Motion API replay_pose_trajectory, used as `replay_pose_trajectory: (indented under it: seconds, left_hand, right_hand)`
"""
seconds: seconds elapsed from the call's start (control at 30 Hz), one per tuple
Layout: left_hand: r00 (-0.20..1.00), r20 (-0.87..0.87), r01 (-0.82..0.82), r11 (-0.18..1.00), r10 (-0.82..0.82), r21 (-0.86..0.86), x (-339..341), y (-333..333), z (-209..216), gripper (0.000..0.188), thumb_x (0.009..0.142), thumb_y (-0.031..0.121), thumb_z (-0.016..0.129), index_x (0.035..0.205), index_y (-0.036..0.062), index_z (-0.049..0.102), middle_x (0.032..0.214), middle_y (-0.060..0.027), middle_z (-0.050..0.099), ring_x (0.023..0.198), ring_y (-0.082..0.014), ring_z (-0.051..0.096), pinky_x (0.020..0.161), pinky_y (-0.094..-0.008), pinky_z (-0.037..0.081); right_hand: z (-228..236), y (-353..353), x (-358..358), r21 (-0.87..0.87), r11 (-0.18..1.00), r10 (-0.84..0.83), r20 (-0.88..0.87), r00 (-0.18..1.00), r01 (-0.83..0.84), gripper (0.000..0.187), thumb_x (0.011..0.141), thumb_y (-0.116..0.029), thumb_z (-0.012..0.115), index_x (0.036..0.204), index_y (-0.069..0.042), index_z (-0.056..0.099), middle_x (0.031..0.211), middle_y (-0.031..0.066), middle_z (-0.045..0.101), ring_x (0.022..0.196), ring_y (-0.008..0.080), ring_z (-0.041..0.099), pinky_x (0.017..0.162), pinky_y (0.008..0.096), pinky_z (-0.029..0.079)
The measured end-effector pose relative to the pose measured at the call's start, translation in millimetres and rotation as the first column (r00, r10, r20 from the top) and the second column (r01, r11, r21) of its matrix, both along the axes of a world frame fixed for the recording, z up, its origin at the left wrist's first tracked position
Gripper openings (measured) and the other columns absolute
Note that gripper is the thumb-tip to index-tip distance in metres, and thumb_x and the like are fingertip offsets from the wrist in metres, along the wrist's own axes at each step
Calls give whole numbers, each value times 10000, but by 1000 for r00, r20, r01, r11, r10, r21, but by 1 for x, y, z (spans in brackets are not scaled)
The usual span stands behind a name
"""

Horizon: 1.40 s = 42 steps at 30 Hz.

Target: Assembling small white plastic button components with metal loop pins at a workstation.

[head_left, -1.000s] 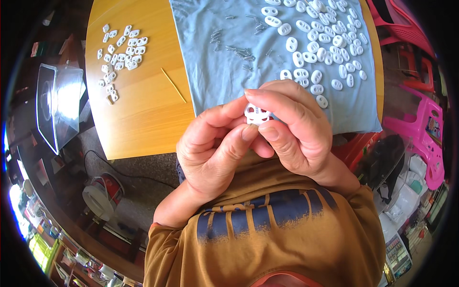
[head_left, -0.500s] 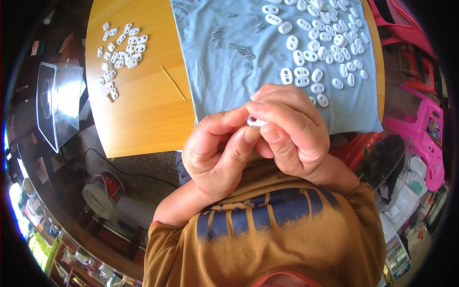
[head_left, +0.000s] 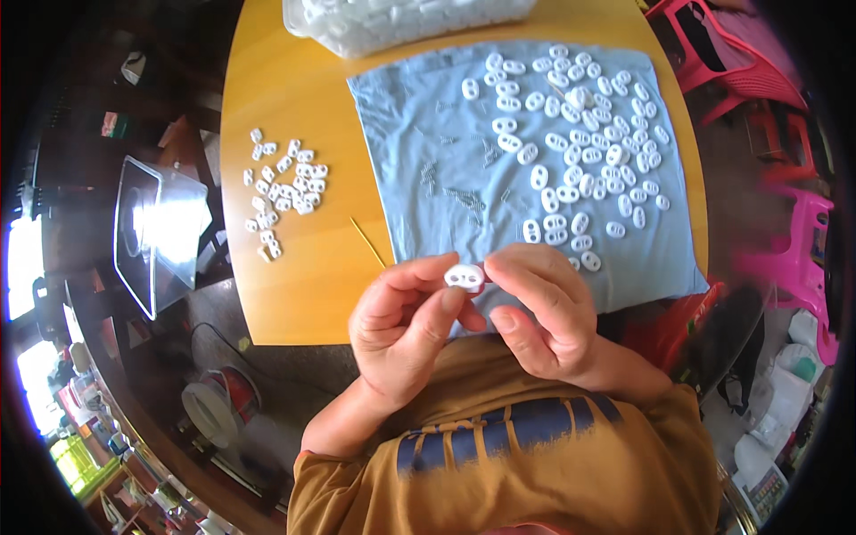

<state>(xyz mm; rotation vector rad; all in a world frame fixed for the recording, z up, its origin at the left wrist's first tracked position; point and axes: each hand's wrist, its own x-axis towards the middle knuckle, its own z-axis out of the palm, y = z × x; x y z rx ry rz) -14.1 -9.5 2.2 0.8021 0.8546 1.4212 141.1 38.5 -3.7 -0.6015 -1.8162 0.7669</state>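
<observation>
Left hand (head_left: 406, 334) and right hand (head_left: 544, 312) share a pinching grip on one white two-hole piece (head_left: 465, 277); blue cloth (head_left: 446, 169) beyond.

Round wooden table (head_left: 294, 285) of warm yellow tone, brightly and evenly lit from above. Pink plastic chairs (head_left: 802, 241) off to the right, one red-pink chair (head_left: 713, 53) farther up. Left of the table, a clear plastic container (head_left: 156, 232) glaring with reflected light. Below it, dim floor with a round red-and-white tin (head_left: 218, 406). Bright window glare (head_left: 22, 267) along the far left rim; cluttered shelves (head_left: 98, 446) at lower left.
</observation>
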Motion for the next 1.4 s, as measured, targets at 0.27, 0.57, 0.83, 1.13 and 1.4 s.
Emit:
replay_pose_trajectory:
  seconds: [0.27,0.57,0.83,1.13,1.4]
  left_hand:
    - [902,-284,-274,939,326,208,-28,104,50,277,850,43,525,1084,-106,515,897,-165,622,631,-159,577,621,-250,485]
    - [651,-607,-231,881,455,413,-52,198,65,542,839,166,594,1261,-94,375,1127,-124,568,876,-161,615,788,-248,444]
    - [657,-675,-257,941,336,218,-30,78,9,300,852,-11,511,1150,-43,497,1085,-113,575,803,-131,595,731,-230,466]
    - [464,-768,-180,896,442,406,-32,-53,-23,259,769,-155,451,955,-16,566,739,-100,610,546,-158,561,507,-256,442]
    - [626,-778,-33,999,52,40,-22,-74,-32,155,768,36,631,922,35,636,734,-92,628,632,-224,603,565,-308,469]
  right_hand:
    - [52,4,18,-300,620,529,-522,669,-725,398,866,-201,555,1136,90,516,1109,191,570,941,283,575,810,353,441]
    - [114,-4,-6,60,276,369,-928,48,-959,724,897,-469,435,994,244,509,993,383,517,839,387,597,706,406,510]
    - [88,5,6,-84,407,429,-862,271,-910,663,910,-436,422,920,210,570,833,310,604,789,371,610,726,414,501]
    - [52,13,-11,-226,467,560,-673,483,-855,595,877,-413,514,1044,158,521,986,280,565,874,357,583,785,422,455]
    - [40,-21,-21,-339,431,678,-490,548,-836,511,828,-258,615,1141,127,494,1082,223,578,962,317,559,838,379,432]
